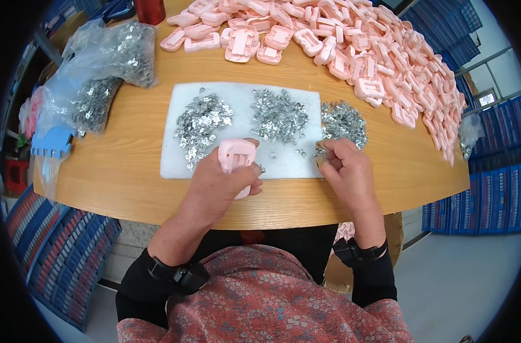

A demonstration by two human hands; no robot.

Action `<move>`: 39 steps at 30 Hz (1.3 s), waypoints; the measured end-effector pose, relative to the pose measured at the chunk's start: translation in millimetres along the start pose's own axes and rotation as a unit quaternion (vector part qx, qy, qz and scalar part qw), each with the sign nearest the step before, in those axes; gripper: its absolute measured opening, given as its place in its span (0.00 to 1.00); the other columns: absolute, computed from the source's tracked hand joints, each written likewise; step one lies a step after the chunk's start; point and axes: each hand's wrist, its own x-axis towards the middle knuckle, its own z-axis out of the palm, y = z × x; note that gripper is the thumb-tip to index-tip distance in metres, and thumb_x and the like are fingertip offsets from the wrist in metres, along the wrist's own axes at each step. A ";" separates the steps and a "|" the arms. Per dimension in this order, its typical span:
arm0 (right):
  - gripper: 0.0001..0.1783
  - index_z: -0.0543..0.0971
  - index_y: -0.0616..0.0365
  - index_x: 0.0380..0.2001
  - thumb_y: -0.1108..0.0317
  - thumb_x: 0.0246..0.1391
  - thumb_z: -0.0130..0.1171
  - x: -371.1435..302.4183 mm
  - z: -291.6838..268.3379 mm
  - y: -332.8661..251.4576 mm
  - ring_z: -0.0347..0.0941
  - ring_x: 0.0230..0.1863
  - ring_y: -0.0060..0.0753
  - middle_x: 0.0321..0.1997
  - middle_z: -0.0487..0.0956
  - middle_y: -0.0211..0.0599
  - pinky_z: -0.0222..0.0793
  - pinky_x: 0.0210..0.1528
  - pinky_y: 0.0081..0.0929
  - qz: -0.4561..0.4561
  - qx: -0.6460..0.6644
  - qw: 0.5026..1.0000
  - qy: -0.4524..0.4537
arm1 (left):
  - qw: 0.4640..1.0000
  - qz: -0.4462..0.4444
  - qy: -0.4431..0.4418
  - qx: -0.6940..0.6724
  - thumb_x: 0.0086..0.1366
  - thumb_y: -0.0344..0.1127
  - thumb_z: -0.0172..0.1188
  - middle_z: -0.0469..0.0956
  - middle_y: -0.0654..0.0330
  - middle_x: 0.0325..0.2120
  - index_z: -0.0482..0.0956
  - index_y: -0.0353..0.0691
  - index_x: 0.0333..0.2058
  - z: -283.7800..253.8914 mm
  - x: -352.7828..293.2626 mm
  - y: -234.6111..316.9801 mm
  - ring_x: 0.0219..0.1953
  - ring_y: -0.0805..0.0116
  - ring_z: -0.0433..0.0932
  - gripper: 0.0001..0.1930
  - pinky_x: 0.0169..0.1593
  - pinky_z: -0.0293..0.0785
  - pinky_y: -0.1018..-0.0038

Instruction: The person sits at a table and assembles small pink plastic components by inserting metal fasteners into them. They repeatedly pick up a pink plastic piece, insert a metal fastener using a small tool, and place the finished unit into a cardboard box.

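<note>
My left hand (217,182) is closed around a pink plastic casing (236,153), held tilted over the front edge of a white foam sheet (289,166). A rectangular recess shows in the casing's upper face. My right hand (347,166) is closed in a pinch at the sheet's right edge, with a small shiny metal piece (319,152) at the fingertips. Tan coverings show on its thumb and finger. Right beyond it is a heap of small metal parts (344,121) on the wood. Two more heaps, metal clips (203,123) and small metal pieces (279,114), lie on the foam.
A large pile of pink casings (363,63) curves along the table's far and right side. Clear bags of metal parts (123,54) lie at the left, near a blue plastic piece (52,142). A red container (150,10) stands behind. Blue crates (72,257) flank the wooden table (129,188).
</note>
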 end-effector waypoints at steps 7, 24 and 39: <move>0.11 0.82 0.56 0.38 0.72 0.48 0.63 11.2 8.1 -4.6 0.77 0.31 0.41 0.32 0.77 0.38 0.73 0.35 0.35 -0.025 0.019 0.999 0.010 | 0.987 0.035 0.003 0.155 0.60 0.29 0.63 0.78 0.62 0.34 0.75 0.34 0.50 6.1 13.6 8.3 0.30 0.75 0.77 0.19 0.34 0.76 0.76; 0.09 0.79 0.53 0.36 0.66 0.49 0.62 32.5 21.4 -8.1 0.77 0.34 0.47 0.34 0.79 0.37 0.74 0.36 0.40 -0.028 -0.079 0.996 0.013 | 0.993 0.022 0.035 0.114 0.61 0.28 0.64 0.77 0.63 0.32 0.74 0.33 0.52 -3.1 4.5 12.4 0.32 0.74 0.78 0.20 0.37 0.76 0.76; 0.12 0.81 0.57 0.39 0.70 0.48 0.65 34.4 22.5 -2.7 0.74 0.28 0.34 0.29 0.76 0.37 0.71 0.32 0.30 -0.051 -0.079 0.996 -0.007 | 0.752 0.224 -0.123 0.608 0.61 0.33 0.60 0.76 0.55 0.27 0.75 0.43 0.41 17.3 -39.0 6.7 0.33 0.52 0.78 0.09 0.37 0.74 0.58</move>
